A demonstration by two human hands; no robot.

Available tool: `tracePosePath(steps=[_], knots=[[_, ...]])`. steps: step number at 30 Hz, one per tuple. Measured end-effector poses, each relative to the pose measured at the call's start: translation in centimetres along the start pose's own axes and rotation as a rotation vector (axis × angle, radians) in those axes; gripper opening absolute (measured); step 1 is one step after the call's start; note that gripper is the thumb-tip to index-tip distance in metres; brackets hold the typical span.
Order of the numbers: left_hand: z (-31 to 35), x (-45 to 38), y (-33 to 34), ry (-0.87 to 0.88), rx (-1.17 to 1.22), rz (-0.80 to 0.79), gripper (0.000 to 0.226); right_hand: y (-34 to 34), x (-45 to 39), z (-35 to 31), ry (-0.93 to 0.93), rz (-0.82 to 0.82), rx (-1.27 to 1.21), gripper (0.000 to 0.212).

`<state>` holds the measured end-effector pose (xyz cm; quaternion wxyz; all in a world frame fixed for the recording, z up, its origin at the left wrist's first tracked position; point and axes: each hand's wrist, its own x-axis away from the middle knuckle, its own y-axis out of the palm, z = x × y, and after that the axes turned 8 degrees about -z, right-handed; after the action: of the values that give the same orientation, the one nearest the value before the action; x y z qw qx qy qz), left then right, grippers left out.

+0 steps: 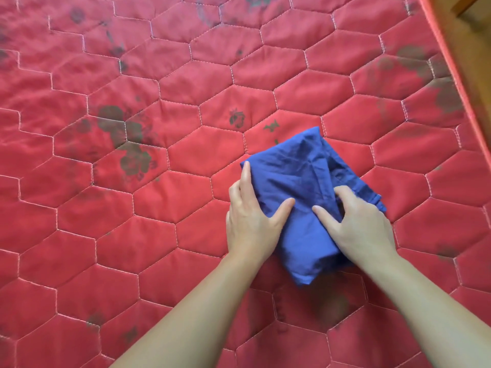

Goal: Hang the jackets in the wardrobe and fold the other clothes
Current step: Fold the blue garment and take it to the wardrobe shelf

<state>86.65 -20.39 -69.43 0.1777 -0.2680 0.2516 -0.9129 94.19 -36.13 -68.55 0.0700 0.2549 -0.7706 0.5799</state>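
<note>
A person's two hands work a blue garment (pixel 305 197) into a compact bundle on a red quilted mattress (pixel 159 128), near its right-hand edge, where a strip of piping and a piece of wooden furniture (pixel 473 11) show at the top corner. The left hand (pixel 252 216) lies along the bundle's left side, fingers mostly straight and flat on the cloth, thumb spread across the top, pressing rather than clutching. The right hand (pixel 356 221) sits on the bundle's right side with fingers bent into a fold of the fabric; it appears to be gripping that fold, though the fingertips are buried in the cloth and how firmly they hold cannot be told.

The garment looks thin, light and soft, a woven cotton-like cloth that creases readily and holds no shape of its own. Its layers will likely slide and spring open once pressure lifts, and a loose hemmed edge trails out at the right. It is not fragile and needs no delicate touch. The soundest hold, on this showing, is with both hands under or around the outer edges of the bundle, keeping the folded layers pinned together, not by a single corner, which would let the whole thing unfurl.

No jackets or wardrobe are in view.
</note>
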Motion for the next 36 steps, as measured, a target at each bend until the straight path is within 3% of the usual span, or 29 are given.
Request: tracePosePath(steps=[4,7,10,14,16,18,20,22,24,27,32,36], knots=[[0.2,-1.0,-0.4,0.012,-0.206,-0.062,0.097,-0.3,2.9,-2.4,-0.317,0.325,-0.091,0.038],[1.0,-1.7,-0.6,-0.042,-0.237,-0.088,0.099,2.1,5.8,-2.6,-0.397,0.143,-0.029,0.042],[2.1,-2.7,-1.4,-0.122,-0.097,-0.112,0.094,4.2,6.8,-0.6,-0.313,-0.039,0.004,0.052],[4.2,-5.8,-3.4,-0.306,0.224,-0.167,0.052,3.6,6.6,0.1,-0.261,-0.026,-0.06,0.052],[4.8,-7.1,-4.8,-0.428,0.424,-0.349,0.032,3.5,7.1,0.3,-0.189,0.046,-0.063,0.052],[4.6,-7.8,-6.1,-0.452,0.35,-0.57,0.017,3.3,7.8,0.5,-0.015,0.15,-0.102,0.052],[3.8,-7.9,-6.9,-0.474,0.216,-0.695,0.019,3.3,8.7,0.4,0.245,0.209,-0.187,0.06],[2.8,-7.5,-7.5,-0.552,0.18,-0.762,0.028,3.0,9.3,0.0,0.488,0.15,-0.432,0.072],[1.9,-6.8,-8.0,-0.649,0.212,-0.806,0.023,2.7,9.4,-0.3,0.61,0.089,-0.677,0.07],[1.0,-5.6,-8.2,-0.726,0.247,-0.887,0.018,2.1,8.6,-0.5,0.666,-0.017,-0.882,0.058],[1.2,-4.6,-7.5,-0.661,0.24,-0.812,0.043,2.5,7.7,-1.0,0.72,-0.143,-1.227,0.041],[1.0,-3.5,-7.7,-0.531,0.329,-0.737,0.025,2.1,7.5,-1.9,0.664,-0.045,-1.372,0.014]])
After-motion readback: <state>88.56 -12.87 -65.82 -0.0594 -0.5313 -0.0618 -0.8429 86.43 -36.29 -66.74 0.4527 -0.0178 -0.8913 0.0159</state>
